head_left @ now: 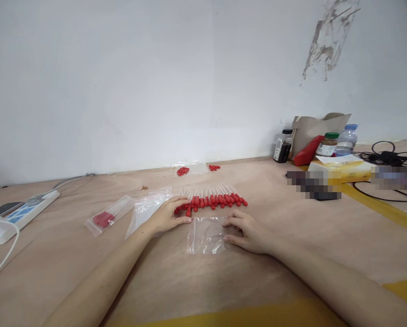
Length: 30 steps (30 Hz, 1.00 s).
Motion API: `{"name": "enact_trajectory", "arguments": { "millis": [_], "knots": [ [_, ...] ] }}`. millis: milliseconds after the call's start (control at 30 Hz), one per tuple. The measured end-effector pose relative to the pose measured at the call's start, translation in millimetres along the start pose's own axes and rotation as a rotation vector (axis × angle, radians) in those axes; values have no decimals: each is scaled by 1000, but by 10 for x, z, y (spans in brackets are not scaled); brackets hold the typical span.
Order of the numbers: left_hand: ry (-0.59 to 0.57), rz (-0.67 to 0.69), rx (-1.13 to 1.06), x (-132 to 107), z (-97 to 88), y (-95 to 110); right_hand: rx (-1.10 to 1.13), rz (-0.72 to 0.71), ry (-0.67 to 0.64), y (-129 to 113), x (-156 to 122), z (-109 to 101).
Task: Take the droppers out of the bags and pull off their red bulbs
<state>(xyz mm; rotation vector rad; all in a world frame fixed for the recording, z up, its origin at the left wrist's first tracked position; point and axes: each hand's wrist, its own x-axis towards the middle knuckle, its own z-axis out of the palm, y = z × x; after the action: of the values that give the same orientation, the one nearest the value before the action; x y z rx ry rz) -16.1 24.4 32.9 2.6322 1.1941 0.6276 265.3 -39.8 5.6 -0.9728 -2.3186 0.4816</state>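
Surface (176, 286): brown-covered, back edge against a pale wall (155, 91).
Filled packet (110, 215): lying toward the left edge, contents red and pale.
Left grip (169, 218): over the left end of the red-ended sticks (213, 200), thumb and fingers parted around a red end; cannot tell whether pinched.
Sticks: laid side by side mid-surface, pale shafts toward the back edge; likely light, prone to rolling; best taken by the red ends.
Clear bag (206, 236): flat, nearer the front edge; likely thin, slippery; best held by the rim.
Right grip (249, 232): spread at the bag's right side.
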Motion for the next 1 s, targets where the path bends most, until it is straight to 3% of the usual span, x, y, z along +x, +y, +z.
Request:
{"name": "enact_trajectory", "arguments": {
  "millis": [233, 467, 633, 733, 933, 1000],
  "knots": [
    [69, -41, -63, -3, -11, 71, -3, 1, 0, 12, -2, 10],
    [406, -303, -259, 43, 134, -76, -11, -4, 4, 14, -4, 6],
    [521, -258, -179, 104, 195, -84, -5, -4, 4, 5, -4, -2],
    [510, -206, -107, 128, 207, -44, -14, 6, -3, 2, -1, -1],
    [311, -205, -21, 144, 207, -36, -14, 5, -3, 10, -1, 4],
    [296, -202, -45, 137, 178, -44, -15, 4, -3, 11, -3, 2]
  ]
}}
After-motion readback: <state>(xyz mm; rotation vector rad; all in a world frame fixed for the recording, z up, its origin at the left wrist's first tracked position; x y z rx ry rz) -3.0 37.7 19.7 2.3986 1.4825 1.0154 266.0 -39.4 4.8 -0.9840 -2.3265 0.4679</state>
